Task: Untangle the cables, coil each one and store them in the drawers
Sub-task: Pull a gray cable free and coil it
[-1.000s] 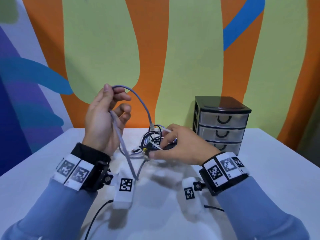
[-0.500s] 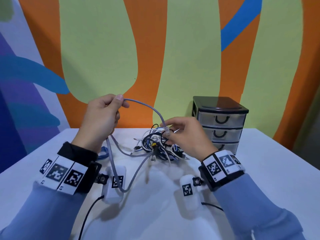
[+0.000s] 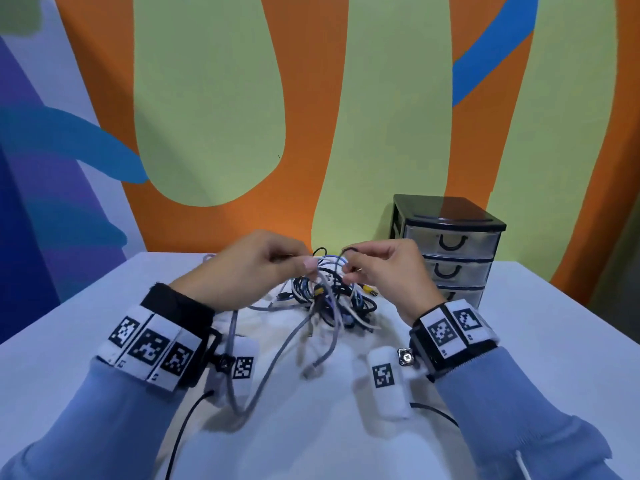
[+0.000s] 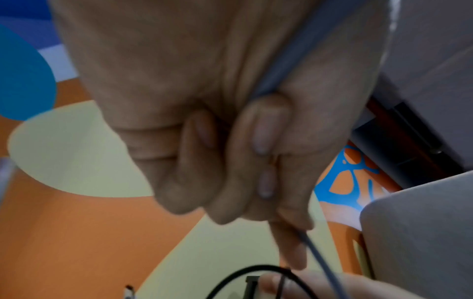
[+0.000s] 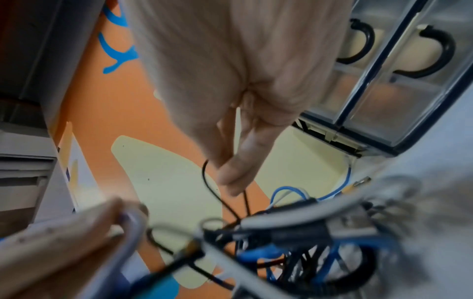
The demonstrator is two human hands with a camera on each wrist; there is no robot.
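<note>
A tangle of black, blue, white and grey cables (image 3: 332,296) lies on the white table (image 3: 519,358) between my hands. My left hand (image 3: 256,268) is curled round a grey cable (image 3: 277,351), which runs through the fist (image 4: 279,66) and hangs in a loop toward me. My right hand (image 3: 384,268) pinches a thin black cable (image 5: 212,190) just above the tangle; its loop (image 3: 348,251) rises over the fingertips. The two hands nearly touch over the pile. A black three-drawer unit (image 3: 446,251) with all drawers closed stands behind the right hand.
The drawer unit (image 5: 399,85) sits against the painted orange and green wall at the back right of the table. A grey plug end (image 3: 311,368) of the grey cable lies on the table in front of the tangle. A thin black lead (image 3: 183,431) trails from my left wrist.
My left hand has come down and to the right with the grey cable, meeting the right hand over the tangle. The right hand has let go of the grey plug and pinches a black cable.
</note>
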